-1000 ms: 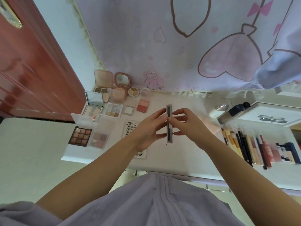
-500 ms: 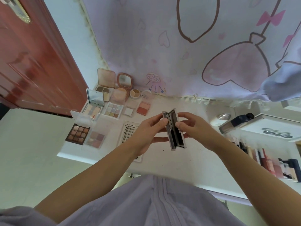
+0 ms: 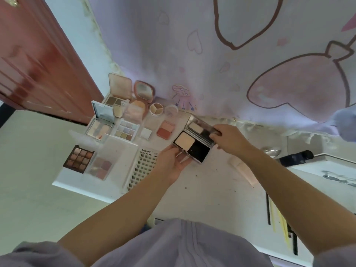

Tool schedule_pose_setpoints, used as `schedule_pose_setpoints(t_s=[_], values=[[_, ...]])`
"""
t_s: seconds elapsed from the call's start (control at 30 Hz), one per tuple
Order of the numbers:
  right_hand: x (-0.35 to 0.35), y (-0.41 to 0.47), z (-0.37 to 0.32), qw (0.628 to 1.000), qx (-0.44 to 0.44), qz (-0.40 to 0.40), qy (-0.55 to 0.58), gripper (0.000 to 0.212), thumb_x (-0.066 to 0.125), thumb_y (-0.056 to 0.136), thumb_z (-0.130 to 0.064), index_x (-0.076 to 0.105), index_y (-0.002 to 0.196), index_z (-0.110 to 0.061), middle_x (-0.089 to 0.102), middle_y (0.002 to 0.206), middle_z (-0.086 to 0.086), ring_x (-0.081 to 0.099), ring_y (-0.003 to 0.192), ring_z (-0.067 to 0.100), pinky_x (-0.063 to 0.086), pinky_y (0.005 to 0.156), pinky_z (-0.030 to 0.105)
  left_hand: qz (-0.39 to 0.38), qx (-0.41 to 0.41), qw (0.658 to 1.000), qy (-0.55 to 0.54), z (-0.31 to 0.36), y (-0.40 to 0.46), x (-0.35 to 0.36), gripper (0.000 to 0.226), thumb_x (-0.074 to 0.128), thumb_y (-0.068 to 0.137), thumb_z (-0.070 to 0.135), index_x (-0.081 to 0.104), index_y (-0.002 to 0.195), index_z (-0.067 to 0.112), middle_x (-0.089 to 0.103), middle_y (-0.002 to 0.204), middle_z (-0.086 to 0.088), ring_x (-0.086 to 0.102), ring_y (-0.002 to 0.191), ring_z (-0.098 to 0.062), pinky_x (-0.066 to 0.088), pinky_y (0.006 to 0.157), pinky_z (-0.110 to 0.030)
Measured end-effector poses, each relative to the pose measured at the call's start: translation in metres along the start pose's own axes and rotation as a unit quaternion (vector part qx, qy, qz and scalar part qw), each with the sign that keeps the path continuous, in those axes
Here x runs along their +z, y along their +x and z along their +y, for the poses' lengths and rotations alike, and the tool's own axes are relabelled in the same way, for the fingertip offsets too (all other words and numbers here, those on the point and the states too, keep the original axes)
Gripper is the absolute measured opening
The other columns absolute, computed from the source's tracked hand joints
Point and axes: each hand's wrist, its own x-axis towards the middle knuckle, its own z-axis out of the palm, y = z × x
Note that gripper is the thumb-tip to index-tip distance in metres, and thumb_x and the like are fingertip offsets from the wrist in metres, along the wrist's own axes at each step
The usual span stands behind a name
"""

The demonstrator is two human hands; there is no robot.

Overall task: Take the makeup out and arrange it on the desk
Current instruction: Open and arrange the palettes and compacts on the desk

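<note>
A black powder compact [image 3: 192, 146] with a pale pan stands open above the white desk [image 3: 208, 189], its mirrored lid tilted back. My left hand [image 3: 171, 163] holds its base from below with curled fingers. My right hand [image 3: 228, 139] pinches the lid's right edge. Several open palettes lie in rows to the left: a brown eyeshadow palette [image 3: 78, 158], a pastel palette [image 3: 127, 130], a blush [image 3: 165, 128] and a lash tray [image 3: 141, 168].
A red-brown door [image 3: 32, 54] stands at the left. A printed lilac curtain [image 3: 231, 54] hangs behind the desk. A white organiser [image 3: 325, 166] with a dark bottle [image 3: 294, 158] sits at the right, and pencils [image 3: 279, 224] lie near the desk's right front.
The compact was closed and edge-on a second ago. It has been opened flat and carried up and left toward the row of palettes. The view has shifted.
</note>
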Motion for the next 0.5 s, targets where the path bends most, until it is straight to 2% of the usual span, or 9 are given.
schedule_pose_setpoints(t_s=[0.13, 0.3, 0.4, 0.5], values=[[0.001, 0.053, 0.006, 0.995, -0.033, 0.051, -0.084, 0.017, 0.046, 0.094, -0.010, 0.060, 0.086, -0.005, 0.061, 0.088, 0.016, 0.055, 0.080, 0.027, 0.031, 0.064, 0.026, 0.060, -0.051, 0.997, -0.021, 0.013, 0.029, 0.020, 0.019, 0.038, 0.093, -0.002, 0.055, 0.085, 0.000, 0.058, 0.086, -0.019, 0.058, 0.081, -0.031, 0.049, 0.082, -0.046], [0.003, 0.092, 0.011, 0.989, -0.061, 0.064, -0.121, 0.023, 0.046, 0.095, -0.011, 0.063, 0.106, 0.001, 0.065, 0.109, 0.021, 0.058, 0.099, 0.035, 0.039, 0.074, 0.030, 0.072, -0.062, 0.995, -0.042, 0.033, 0.058, 0.032, 0.013, 0.041, 0.092, -0.001, 0.053, 0.091, 0.002, 0.057, 0.103, -0.021, 0.057, 0.100, -0.034, 0.051, 0.078, -0.045], [0.002, 0.105, 0.010, 0.987, -0.069, 0.058, -0.133, 0.026, 0.044, 0.096, -0.011, 0.062, 0.111, 0.000, 0.064, 0.114, 0.021, 0.057, 0.104, 0.036, 0.041, 0.081, 0.032, 0.093, -0.068, 0.993, -0.022, 0.036, 0.063, 0.039, 0.014, 0.041, 0.092, -0.001, 0.046, 0.080, 0.002, 0.049, 0.095, -0.020, 0.052, 0.091, -0.035, 0.046, 0.086, -0.046], [0.003, 0.109, 0.010, 0.986, -0.065, 0.053, -0.146, 0.027, 0.044, 0.097, -0.013, 0.060, 0.114, -0.001, 0.063, 0.116, 0.020, 0.056, 0.105, 0.035, 0.042, 0.083, 0.032, 0.096, -0.071, 0.993, -0.020, 0.036, 0.063, 0.042, 0.014, 0.041, 0.092, -0.002, 0.044, 0.079, 0.002, 0.047, 0.099, -0.021, 0.048, 0.106, -0.038, 0.044, 0.092, -0.049]])
